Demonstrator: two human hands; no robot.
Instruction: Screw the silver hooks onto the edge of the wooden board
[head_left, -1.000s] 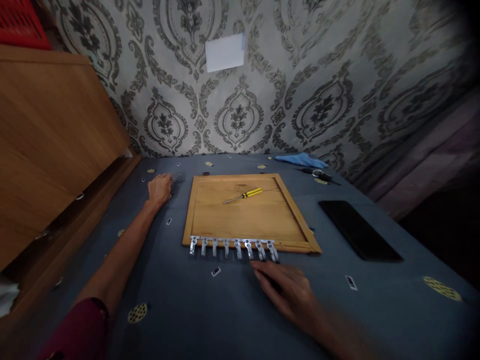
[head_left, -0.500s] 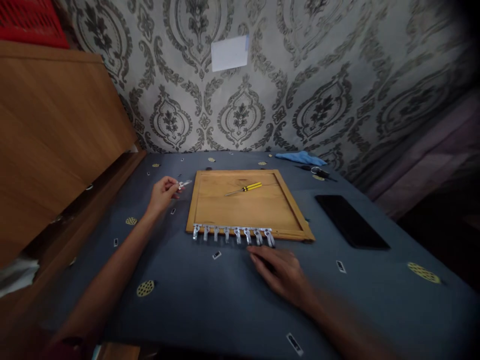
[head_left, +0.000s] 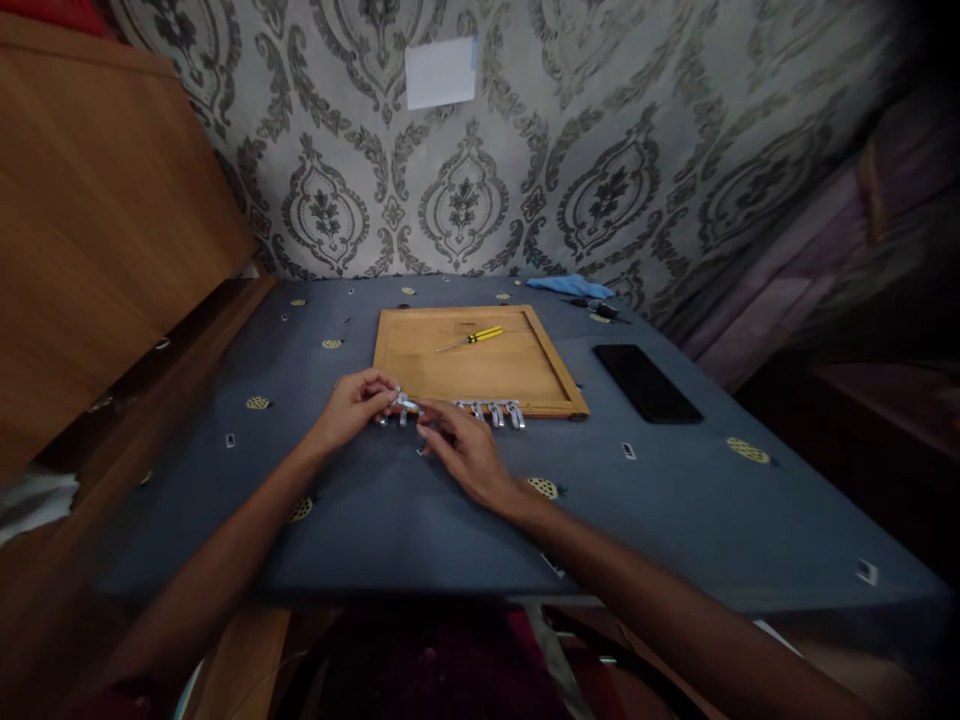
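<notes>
Over the front left edge of a framed wooden board [head_left: 420, 345], my left hand [head_left: 356, 408] pinches a small shiny metal clip [head_left: 407, 402]. The fingertips of my right hand [head_left: 469, 450] close on the other end of this clip. Similar silvery clips [head_left: 496, 414] line the board's front edge, overhanging it; my hands hide part of the row. A screwdriver [head_left: 484, 335] with a yellow and black handle lies on the board, its shaft pointing left.
Right of the board lies a flat black device [head_left: 646, 382]. A blue cloth [head_left: 570, 286] and a small dark object [head_left: 596, 307] rest at the back right. The table cover [head_left: 375, 530] is grey-blue and patterned. A wooden cabinet [head_left: 97, 190] stands at left.
My left hand has moved right and nearer with the small clip, from beside the board to its front edge. My right hand has moved left to meet it. The view has shifted.
</notes>
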